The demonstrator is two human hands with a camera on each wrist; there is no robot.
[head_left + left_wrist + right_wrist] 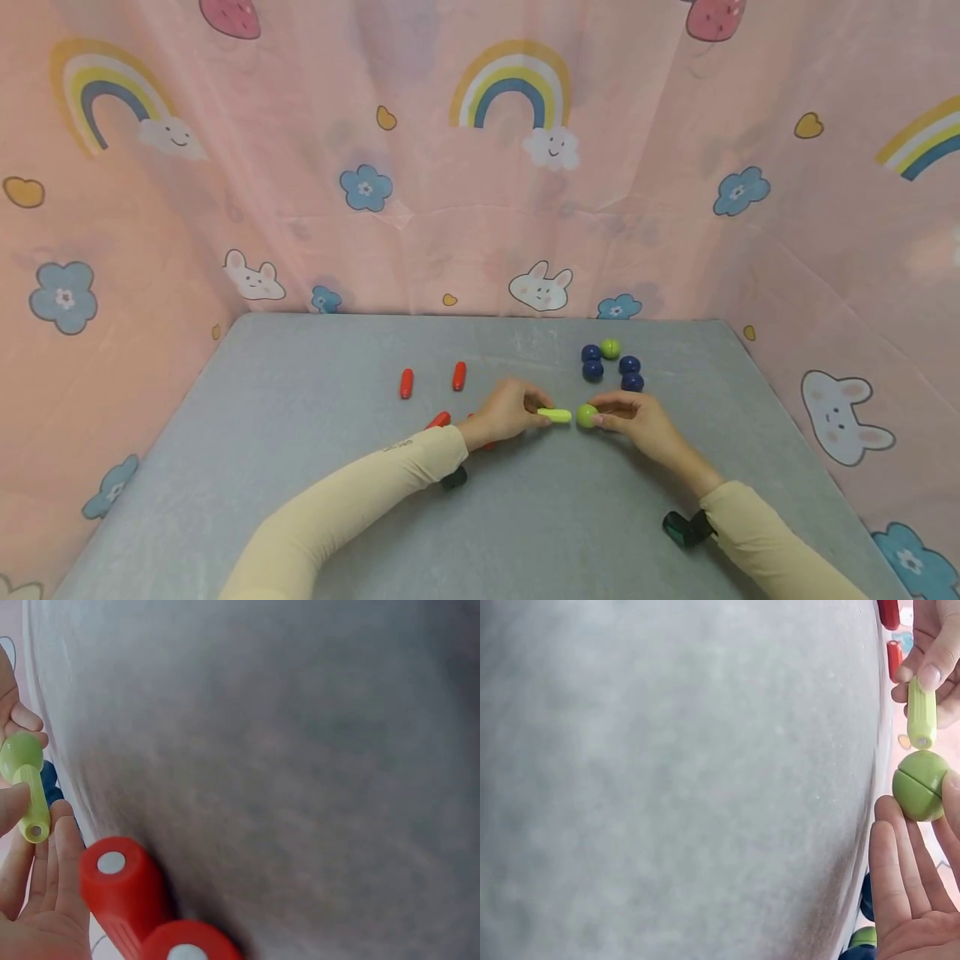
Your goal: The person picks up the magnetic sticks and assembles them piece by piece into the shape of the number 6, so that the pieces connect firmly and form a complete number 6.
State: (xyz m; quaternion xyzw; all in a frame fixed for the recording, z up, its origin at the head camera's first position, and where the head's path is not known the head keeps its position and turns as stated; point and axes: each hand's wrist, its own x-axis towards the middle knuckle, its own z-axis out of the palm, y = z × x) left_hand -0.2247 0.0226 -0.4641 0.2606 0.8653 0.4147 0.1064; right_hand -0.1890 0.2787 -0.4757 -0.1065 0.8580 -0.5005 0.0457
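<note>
My left hand (510,411) pinches a yellow-green stick (557,415) between thumb and fingers. In the left wrist view the stick (34,817) shows a small round hole or inset at its near end. My right hand (641,427) holds a green ball (587,416) by thumb and fingertips. A groove runs round this ball (920,786) in the right wrist view. The stick's free end points at the ball, with a very narrow gap between them in the head view. Both are held over the middle of the grey table (360,533).
Red sticks (407,383) lie left of centre, some partly behind my left arm; silvery discs show in the ends of two red sticks (120,877). Several dark blue balls (592,370) and another green ball (611,348) sit at the back right. A patterned pink cloth (420,250) encloses the table.
</note>
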